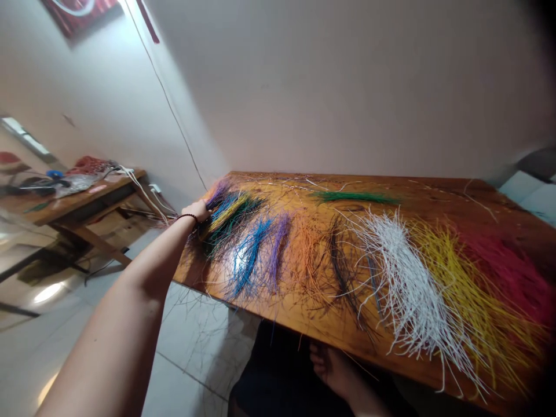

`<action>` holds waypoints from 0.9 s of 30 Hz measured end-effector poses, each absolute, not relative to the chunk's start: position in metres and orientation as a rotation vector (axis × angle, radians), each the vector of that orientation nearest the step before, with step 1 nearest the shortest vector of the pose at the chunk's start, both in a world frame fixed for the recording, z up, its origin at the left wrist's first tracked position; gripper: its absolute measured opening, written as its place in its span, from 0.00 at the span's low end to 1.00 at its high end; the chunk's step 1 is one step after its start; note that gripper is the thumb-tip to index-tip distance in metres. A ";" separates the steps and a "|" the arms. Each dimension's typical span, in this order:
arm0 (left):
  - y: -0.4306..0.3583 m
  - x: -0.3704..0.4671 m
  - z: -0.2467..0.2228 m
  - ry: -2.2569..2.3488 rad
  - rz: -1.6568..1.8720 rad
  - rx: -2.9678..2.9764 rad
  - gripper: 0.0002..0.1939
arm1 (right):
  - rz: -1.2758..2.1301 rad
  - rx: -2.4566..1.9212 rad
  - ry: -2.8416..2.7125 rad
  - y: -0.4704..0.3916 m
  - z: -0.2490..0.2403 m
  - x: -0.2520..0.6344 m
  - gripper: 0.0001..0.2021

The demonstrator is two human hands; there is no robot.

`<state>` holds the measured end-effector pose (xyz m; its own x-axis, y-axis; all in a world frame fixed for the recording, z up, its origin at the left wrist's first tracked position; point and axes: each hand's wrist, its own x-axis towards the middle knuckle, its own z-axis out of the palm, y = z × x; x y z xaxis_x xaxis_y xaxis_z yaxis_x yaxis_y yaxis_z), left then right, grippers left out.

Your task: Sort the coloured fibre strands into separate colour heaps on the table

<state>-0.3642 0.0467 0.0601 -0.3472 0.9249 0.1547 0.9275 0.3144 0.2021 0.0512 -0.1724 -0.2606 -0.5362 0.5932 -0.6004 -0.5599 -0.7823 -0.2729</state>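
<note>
My left hand [196,212] reaches to the far left end of the wooden table [347,330]. Its fingers are closed around a bundle of thin purple strands [217,194]. Just beside it lie yellow strands [230,213], with blue and dark green ones around them. Lower down, below the table's front edge, my right hand [324,362] rests in shadow near my dark clothing. Its fingers are loosely bent and I see nothing in them. Nearest above it on the table are black strands [341,269] and orange strands [309,249].
Across the table lie blue strands [252,255], white strands [412,289], yellow strands [473,295], red strands [512,272] and green strands [358,197]. Some ends hang over the front edge. A wall [347,87] stands behind. At left is a cluttered side table [93,194] with cables.
</note>
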 end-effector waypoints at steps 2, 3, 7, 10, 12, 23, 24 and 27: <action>0.045 -0.365 0.064 -2.518 -0.358 -1.681 0.22 | 2.294 -0.939 -0.039 -0.173 -0.261 0.051 0.14; 0.045 -0.364 0.066 -2.508 -0.347 -1.634 0.22 | 2.297 -0.944 -0.029 -0.173 -0.261 0.052 0.13; 0.040 -0.352 0.074 -2.385 -0.311 -1.521 0.21 | 2.306 -0.934 -0.012 -0.174 -0.261 0.053 0.12; 0.029 -0.327 0.068 -2.268 -0.155 -1.576 0.21 | 2.313 -0.906 -0.001 -0.176 -0.259 0.054 0.13; 0.019 -0.305 0.057 -2.256 -0.020 -1.705 0.23 | 2.323 -0.900 0.002 -0.176 -0.257 0.054 0.13; -0.019 -0.244 0.016 -2.226 0.097 -1.966 0.25 | 2.357 -0.883 0.014 -0.179 -0.249 0.058 0.13; -0.021 -0.243 0.019 -2.222 0.096 -1.971 0.25 | 2.358 -0.875 0.015 -0.179 -0.248 0.058 0.13; -0.028 -0.240 0.028 -2.179 0.078 -1.974 0.24 | 2.352 -0.873 0.018 -0.179 -0.247 0.058 0.13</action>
